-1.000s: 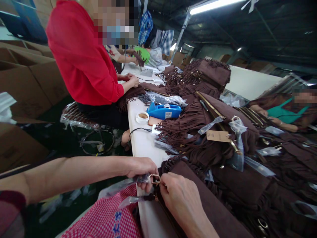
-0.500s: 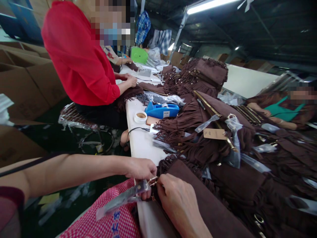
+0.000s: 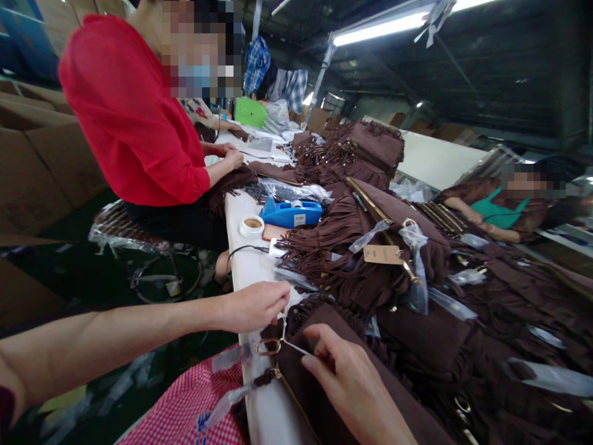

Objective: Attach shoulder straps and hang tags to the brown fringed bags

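A thin white string (image 3: pixel 296 348) runs through a gold-coloured metal ring (image 3: pixel 267 347) at the corner of a brown fringed bag (image 3: pixel 336 320). Above the ring, my left hand (image 3: pixel 254 306) is closed, pinching one end of the string. My right hand (image 3: pixel 343 371) pinches the other end between thumb and forefinger, to the right of the ring, over the bag. Below the ring, a clasp (image 3: pixel 277 371) joins a zipper pull in clear plastic wrap (image 3: pixel 227 405), which hangs over the table edge.
More brown fringed bags, some tagged (image 3: pixel 382 254), are heaped to the right. A blue tape dispenser (image 3: pixel 291 213) and a small white round tub (image 3: pixel 252 226) stand on the white table (image 3: pixel 248 272). A person in red (image 3: pixel 139 123) sits at the left, another person in a green apron (image 3: pixel 498 210) at the right.
My hands, which were together at the gold-coloured fittings, have moved apart. The white string now shows stretched from the ring to each hand. The view has shifted slightly.
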### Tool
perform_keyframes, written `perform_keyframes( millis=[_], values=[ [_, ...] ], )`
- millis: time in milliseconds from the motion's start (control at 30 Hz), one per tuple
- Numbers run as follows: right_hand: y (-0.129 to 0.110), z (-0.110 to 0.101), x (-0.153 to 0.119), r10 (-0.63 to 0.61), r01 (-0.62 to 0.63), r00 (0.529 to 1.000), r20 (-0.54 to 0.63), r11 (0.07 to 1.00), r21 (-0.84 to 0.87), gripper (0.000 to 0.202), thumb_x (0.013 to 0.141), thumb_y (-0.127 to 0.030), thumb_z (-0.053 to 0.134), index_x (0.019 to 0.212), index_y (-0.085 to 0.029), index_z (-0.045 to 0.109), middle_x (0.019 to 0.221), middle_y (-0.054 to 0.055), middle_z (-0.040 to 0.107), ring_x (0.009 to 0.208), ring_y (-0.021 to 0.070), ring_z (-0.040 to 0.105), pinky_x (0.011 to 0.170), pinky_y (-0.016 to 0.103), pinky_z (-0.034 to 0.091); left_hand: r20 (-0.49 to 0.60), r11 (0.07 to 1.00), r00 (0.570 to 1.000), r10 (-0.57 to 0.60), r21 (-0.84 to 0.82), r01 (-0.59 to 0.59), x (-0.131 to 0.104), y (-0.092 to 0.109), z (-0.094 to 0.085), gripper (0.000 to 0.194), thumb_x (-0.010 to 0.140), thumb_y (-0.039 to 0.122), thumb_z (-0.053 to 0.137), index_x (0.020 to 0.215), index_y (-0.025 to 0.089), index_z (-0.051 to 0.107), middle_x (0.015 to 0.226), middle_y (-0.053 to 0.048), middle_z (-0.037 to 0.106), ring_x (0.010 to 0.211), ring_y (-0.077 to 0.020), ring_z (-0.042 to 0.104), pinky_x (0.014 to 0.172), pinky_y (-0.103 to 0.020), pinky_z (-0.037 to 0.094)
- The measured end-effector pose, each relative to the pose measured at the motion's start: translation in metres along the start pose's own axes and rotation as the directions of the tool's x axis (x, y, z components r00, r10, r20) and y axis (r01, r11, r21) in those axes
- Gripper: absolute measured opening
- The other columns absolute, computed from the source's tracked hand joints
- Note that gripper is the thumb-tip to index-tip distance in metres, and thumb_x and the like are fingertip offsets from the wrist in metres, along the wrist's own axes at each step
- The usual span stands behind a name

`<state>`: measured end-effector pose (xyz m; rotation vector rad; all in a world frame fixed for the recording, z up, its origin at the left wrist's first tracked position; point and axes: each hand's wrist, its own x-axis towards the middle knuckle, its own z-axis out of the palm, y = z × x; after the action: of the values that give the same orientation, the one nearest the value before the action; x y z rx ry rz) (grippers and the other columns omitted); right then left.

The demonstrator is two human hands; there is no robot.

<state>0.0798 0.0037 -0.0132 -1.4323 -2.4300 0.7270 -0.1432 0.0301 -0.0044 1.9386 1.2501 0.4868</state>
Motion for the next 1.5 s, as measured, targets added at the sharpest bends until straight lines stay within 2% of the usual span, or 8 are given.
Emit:
perform_keyframes(
  millis=[167,433,567,667,800,1000,1300,1500],
  values=[
    [-0.004,0.017,0.021,0.053,-0.036,0.998,-0.038,0.935,0.354,0.030,0.095,-0.039,0.041,0.094,-0.021,0.066,0.070,-0.001,0.062,0.055,0.0139,0.059,0.054,0.023,0.041,-0.104,0.992,0.989,0.104,0.086,-0.095,0.005,0.010,-0.006,0.016,0.091,0.019,0.032,0.081,0.020,0.045,0.073,0.000,0.052,0.068,-0.0170,0.049,0.065,-0.028,0.037],
    [-0.010,0.024,0.041,0.062,-0.048,0.998,-0.008,0.833,0.551,0.027,0.085,-0.040,0.054,0.072,-0.017,0.063,0.053,-0.006,0.048,0.045,0.0096,0.047,0.048,0.020,0.036,-0.155,0.991,0.978,0.137,0.010,-0.137,0.013,0.017,-0.003,0.015,0.089,0.019,0.036,0.081,0.019,0.048,0.073,0.000,0.054,0.068,-0.0159,0.049,0.066,-0.028,0.038],
    [-0.007,0.026,0.040,0.059,-0.038,0.998,-0.020,0.823,0.567,0.027,0.087,-0.041,0.054,0.073,-0.018,0.061,0.051,-0.007,0.045,0.044,0.0089,0.045,0.047,0.019,0.034,-0.192,0.983,0.979,0.065,-0.156,-0.096,0.015,0.012,0.002,0.014,0.089,0.021,0.036,0.085,0.019,0.049,0.069,0.002,0.054,0.064,-0.0151,0.052,0.062,-0.026,0.041],
    [-0.003,0.029,0.040,0.071,-0.037,0.997,-0.036,0.813,0.581,0.027,0.088,-0.041,0.054,0.077,-0.018,0.062,0.053,-0.007,0.047,0.043,0.0090,0.045,0.046,0.019,0.035,-0.145,0.936,0.986,-0.083,-0.351,0.028,0.011,0.002,0.009,0.014,0.088,0.028,0.038,0.090,0.019,0.049,0.065,0.003,0.052,0.057,-0.0150,0.053,0.054,-0.025,0.043],
    [0.001,0.029,0.040,0.051,-0.004,0.996,-0.069,0.833,0.553,0.026,0.090,-0.037,0.051,0.075,-0.018,0.061,0.058,-0.005,0.050,0.046,0.0093,0.047,0.047,0.019,0.036,0.037,0.909,0.987,-0.155,-0.387,0.157,0.001,-0.012,0.026,0.017,0.072,0.026,0.054,0.084,0.015,0.059,0.062,0.003,0.055,0.056,-0.0141,0.052,0.051,-0.023,0.040],
    [0.002,0.031,0.038,0.000,0.052,0.991,-0.136,0.925,0.376,0.026,0.094,-0.029,0.044,0.074,-0.019,0.059,0.068,-0.001,0.057,0.056,0.0119,0.052,0.053,0.021,0.038,-0.143,0.860,0.975,-0.171,-0.505,0.077,-0.003,-0.021,0.053,0.018,0.069,0.031,0.057,0.061,0.015,0.058,0.056,0.004,0.051,0.055,-0.0108,0.045,0.052,-0.021,0.033],
    [-0.001,0.035,0.035,-0.046,0.088,0.976,-0.213,0.977,0.195,0.026,0.094,-0.020,0.045,0.071,-0.020,0.055,0.069,-0.002,0.056,0.065,0.0138,0.054,0.060,0.021,0.035,-0.108,0.773,0.965,-0.238,-0.623,0.121,-0.004,-0.025,0.058,0.021,0.070,0.037,0.053,0.062,0.018,0.051,0.051,0.006,0.047,0.047,-0.0103,0.045,0.045,-0.020,0.034],
    [-0.001,0.037,0.036,-0.039,0.080,0.977,-0.209,0.979,0.189,0.026,0.095,-0.021,0.044,0.071,-0.020,0.053,0.070,-0.001,0.058,0.067,0.0144,0.054,0.062,0.022,0.035,-0.122,0.798,0.967,-0.226,-0.592,0.112,-0.005,-0.028,0.058,0.021,0.071,0.035,0.053,0.063,0.015,0.056,0.050,0.004,0.050,0.047,-0.0098,0.045,0.045,-0.019,0.032]
  ],
)
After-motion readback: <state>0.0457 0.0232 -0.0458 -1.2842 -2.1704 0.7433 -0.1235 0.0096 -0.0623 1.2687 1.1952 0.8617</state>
